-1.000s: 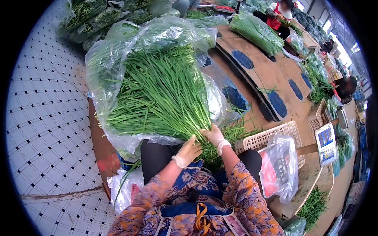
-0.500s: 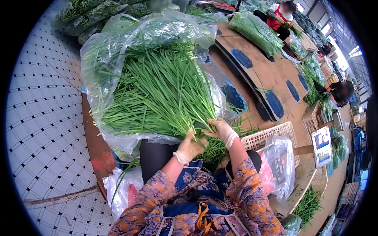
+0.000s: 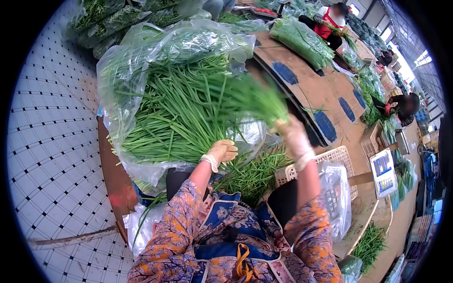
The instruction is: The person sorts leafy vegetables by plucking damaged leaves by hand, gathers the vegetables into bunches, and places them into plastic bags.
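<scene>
A large heap of green chives point(image 3: 174, 113) lies in an opened clear plastic bag point(image 3: 120, 70) in front of me. My right hand point(image 3: 295, 137), gloved and blurred by motion, is closed around the stem ends of a bunch of chives point(image 3: 257, 96). The leaves of that bunch stretch up and left over the bag's right side, smeared by motion. My left hand point(image 3: 222, 151), also gloved, rests at the heap's lower edge with its fingers curled round stem ends of chives. Loose chives point(image 3: 250, 177) lie below, near my lap.
A cream plastic basket point(image 3: 337, 158) stands at my right beside a clear bag point(image 3: 336, 198) and a scale display point(image 3: 383, 173). Bagged chives point(image 3: 302, 42) lie on the brown table point(image 3: 325, 89). Two people work at upper right. Tiled floor point(image 3: 56, 141) lies at left.
My right hand has moved up and to the right, lifting a bunch of chives off the heap. My left hand has shifted slightly left and up, apart from the right.
</scene>
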`<state>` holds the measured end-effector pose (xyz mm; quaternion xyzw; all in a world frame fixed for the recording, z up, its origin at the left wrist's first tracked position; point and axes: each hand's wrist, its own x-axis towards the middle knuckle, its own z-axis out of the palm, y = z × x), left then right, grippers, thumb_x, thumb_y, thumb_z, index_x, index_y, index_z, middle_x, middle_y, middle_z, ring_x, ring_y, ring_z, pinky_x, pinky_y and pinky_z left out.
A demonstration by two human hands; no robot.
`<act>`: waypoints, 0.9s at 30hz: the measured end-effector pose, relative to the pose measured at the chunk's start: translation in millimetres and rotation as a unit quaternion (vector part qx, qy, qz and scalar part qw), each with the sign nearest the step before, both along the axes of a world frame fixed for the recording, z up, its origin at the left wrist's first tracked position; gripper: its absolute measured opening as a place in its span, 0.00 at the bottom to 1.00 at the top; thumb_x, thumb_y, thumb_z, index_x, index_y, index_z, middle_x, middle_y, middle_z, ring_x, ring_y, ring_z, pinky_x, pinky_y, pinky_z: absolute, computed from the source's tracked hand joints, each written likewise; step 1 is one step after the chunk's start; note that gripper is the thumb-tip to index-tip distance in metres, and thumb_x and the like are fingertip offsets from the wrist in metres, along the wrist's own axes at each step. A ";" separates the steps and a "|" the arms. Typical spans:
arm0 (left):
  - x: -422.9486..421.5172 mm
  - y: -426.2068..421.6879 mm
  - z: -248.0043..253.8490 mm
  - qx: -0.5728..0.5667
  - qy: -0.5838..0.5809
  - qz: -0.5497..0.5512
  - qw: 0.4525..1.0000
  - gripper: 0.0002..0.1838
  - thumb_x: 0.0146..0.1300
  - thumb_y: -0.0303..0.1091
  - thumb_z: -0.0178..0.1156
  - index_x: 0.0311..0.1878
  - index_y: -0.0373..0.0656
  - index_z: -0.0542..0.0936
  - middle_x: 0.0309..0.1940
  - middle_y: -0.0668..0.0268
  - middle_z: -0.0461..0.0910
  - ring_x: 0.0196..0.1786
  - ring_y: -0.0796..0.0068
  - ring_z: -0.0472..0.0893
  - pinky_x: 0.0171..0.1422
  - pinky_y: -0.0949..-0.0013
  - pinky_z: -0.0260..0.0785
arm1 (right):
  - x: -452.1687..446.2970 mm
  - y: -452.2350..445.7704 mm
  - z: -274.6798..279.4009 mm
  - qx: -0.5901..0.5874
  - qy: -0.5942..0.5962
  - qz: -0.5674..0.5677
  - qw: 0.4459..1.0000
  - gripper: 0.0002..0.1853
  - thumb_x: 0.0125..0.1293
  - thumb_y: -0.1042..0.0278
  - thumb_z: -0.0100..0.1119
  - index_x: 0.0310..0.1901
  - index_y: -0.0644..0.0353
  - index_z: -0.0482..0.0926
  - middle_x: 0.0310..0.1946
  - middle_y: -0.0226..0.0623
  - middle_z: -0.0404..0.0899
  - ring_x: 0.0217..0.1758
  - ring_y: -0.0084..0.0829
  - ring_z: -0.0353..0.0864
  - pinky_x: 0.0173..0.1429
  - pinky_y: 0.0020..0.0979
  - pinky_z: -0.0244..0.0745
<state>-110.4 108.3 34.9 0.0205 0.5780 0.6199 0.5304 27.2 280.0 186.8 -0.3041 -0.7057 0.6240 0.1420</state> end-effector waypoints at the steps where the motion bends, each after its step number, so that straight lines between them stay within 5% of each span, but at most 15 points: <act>1: -2.0 0.5 -4.7 0.001 0.000 -0.002 1.000 0.13 0.68 0.35 0.44 0.51 0.40 0.69 0.45 0.56 0.78 0.45 0.60 0.80 0.49 0.62 0.72 | 8.6 5.9 27.4 0.095 0.008 -0.018 0.995 0.15 0.63 0.61 0.56 0.50 0.55 0.72 0.27 0.26 0.77 0.20 0.14 0.63 0.21 0.16 0.57; 4: -3.9 1.3 -9.0 0.026 -0.026 0.002 0.999 0.13 0.67 0.35 0.46 0.50 0.40 0.69 0.45 0.57 0.78 0.45 0.61 0.80 0.48 0.64 0.73 | 28.1 4.7 103.9 0.285 0.071 -0.130 0.947 0.13 0.65 0.70 0.52 0.51 0.58 0.73 0.32 0.28 0.76 0.32 0.19 0.72 0.35 0.23 0.72; 5: -0.4 1.6 -5.9 0.018 0.004 -0.004 1.000 0.15 0.66 0.36 0.48 0.51 0.39 0.69 0.45 0.57 0.77 0.46 0.62 0.79 0.49 0.64 0.72 | 30.8 18.2 104.2 0.402 0.172 -0.109 0.893 0.16 0.64 0.73 0.53 0.54 0.57 0.72 0.35 0.33 0.77 0.34 0.24 0.74 0.39 0.26 0.72; 7: 15.6 -1.5 17.0 0.035 0.138 -0.085 0.986 0.25 0.62 0.40 0.54 0.57 0.36 0.66 0.47 0.58 0.76 0.50 0.65 0.77 0.53 0.66 0.70 | 30.4 15.6 112.1 0.665 0.171 -0.137 0.714 0.23 0.59 0.76 0.56 0.58 0.55 0.69 0.31 0.36 0.76 0.32 0.28 0.75 0.35 0.26 0.73; 9: 51.4 -13.6 70.6 0.175 0.080 -0.138 0.972 0.37 0.59 0.50 0.58 0.64 0.36 0.58 0.56 0.55 0.69 0.58 0.65 0.71 0.60 0.65 0.66 | 32.8 -17.7 102.8 0.710 0.042 -0.119 0.693 0.29 0.54 0.78 0.56 0.60 0.53 0.67 0.27 0.38 0.72 0.29 0.31 0.73 0.31 0.29 0.72; 11: 81.6 -17.3 51.5 0.344 0.025 -0.101 0.933 0.43 0.58 0.57 0.56 0.68 0.43 0.50 0.61 0.58 0.65 0.62 0.65 0.66 0.65 0.62 0.60 | 25.5 -40.2 55.9 0.758 -0.008 -0.083 0.647 0.35 0.50 0.80 0.55 0.63 0.52 0.62 0.27 0.34 0.70 0.26 0.29 0.71 0.25 0.27 0.71; 13: 104.9 -23.5 56.6 0.396 -0.081 -0.028 0.914 0.43 0.58 0.58 0.55 0.68 0.44 0.51 0.63 0.58 0.62 0.64 0.65 0.64 0.67 0.60 0.57 | 31.8 -87.9 6.1 0.724 -0.105 0.046 0.681 0.33 0.49 0.80 0.54 0.60 0.55 0.65 0.33 0.39 0.73 0.33 0.30 0.76 0.24 0.22 0.73; 15: 114.5 -29.4 46.8 0.399 -0.165 0.061 0.900 0.38 0.61 0.57 0.51 0.65 0.39 0.58 0.60 0.57 0.66 0.63 0.61 0.66 0.68 0.58 0.55 | 37.7 -139.0 -53.9 0.767 -0.205 0.109 0.599 0.30 0.50 0.78 0.54 0.59 0.59 0.65 0.41 0.47 0.74 0.41 0.36 0.78 0.29 0.26 0.77; 17: 123.0 -45.3 18.8 0.354 -0.208 0.077 0.908 0.33 0.64 0.54 0.49 0.63 0.38 0.62 0.59 0.56 0.68 0.62 0.60 0.67 0.68 0.58 0.55 | 55.6 -147.9 -81.1 0.578 -0.081 0.193 0.789 0.29 0.48 0.77 0.56 0.57 0.65 0.66 0.49 0.52 0.72 0.50 0.40 0.76 0.44 0.32 0.76; 18: 124.3 -51.1 15.3 0.350 -0.210 0.079 0.910 0.33 0.64 0.54 0.49 0.63 0.38 0.62 0.59 0.56 0.68 0.62 0.60 0.67 0.68 0.58 0.55 | 66.7 -143.7 -81.1 0.502 -0.004 0.233 0.833 0.27 0.51 0.76 0.55 0.57 0.64 0.66 0.48 0.58 0.70 0.48 0.47 0.75 0.48 0.31 0.75; 19: 125.3 -56.4 12.3 0.347 -0.222 0.080 0.908 0.32 0.64 0.53 0.49 0.62 0.37 0.63 0.58 0.56 0.69 0.62 0.60 0.67 0.68 0.58 0.56 | 72.4 -140.0 -81.2 0.454 0.040 0.227 0.861 0.26 0.55 0.77 0.54 0.57 0.65 0.66 0.50 0.51 0.71 0.51 0.41 0.76 0.53 0.29 0.72; 20: 124.8 -60.5 14.4 0.344 -0.234 0.080 0.906 0.30 0.65 0.52 0.48 0.61 0.37 0.64 0.58 0.56 0.69 0.62 0.59 0.67 0.68 0.58 0.57 | 81.5 -133.6 -75.4 0.233 0.059 0.216 0.946 0.25 0.57 0.77 0.54 0.58 0.66 0.65 0.49 0.48 0.72 0.51 0.38 0.75 0.54 0.28 0.71; 21: 119.5 -61.6 12.2 0.349 -0.247 0.066 0.902 0.29 0.66 0.50 0.48 0.62 0.38 0.63 0.58 0.56 0.70 0.62 0.61 0.68 0.67 0.58 0.59 | 90.8 -125.5 -67.3 0.000 0.075 0.192 0.978 0.23 0.59 0.77 0.53 0.58 0.66 0.65 0.49 0.44 0.73 0.52 0.34 0.75 0.55 0.28 0.70; 23: 115.4 -64.1 17.4 0.366 -0.316 0.048 0.874 0.28 0.66 0.48 0.48 0.63 0.40 0.63 0.58 0.57 0.70 0.62 0.64 0.68 0.66 0.59 0.59 | 100.8 -111.9 -74.6 -0.154 0.143 0.012 0.978 0.16 0.65 0.73 0.50 0.54 0.66 0.68 0.45 0.38 0.74 0.48 0.26 0.74 0.55 0.26 0.70; 27: 118.3 -65.6 18.4 0.314 -0.316 0.073 0.892 0.29 0.65 0.50 0.48 0.64 0.42 0.63 0.59 0.60 0.69 0.60 0.68 0.70 0.65 0.60 0.60 | 99.0 -106.9 -96.7 -0.073 -0.024 0.033 0.997 0.19 0.67 0.60 0.50 0.52 0.67 0.68 0.41 0.36 0.76 0.41 0.24 0.77 0.47 0.24 0.73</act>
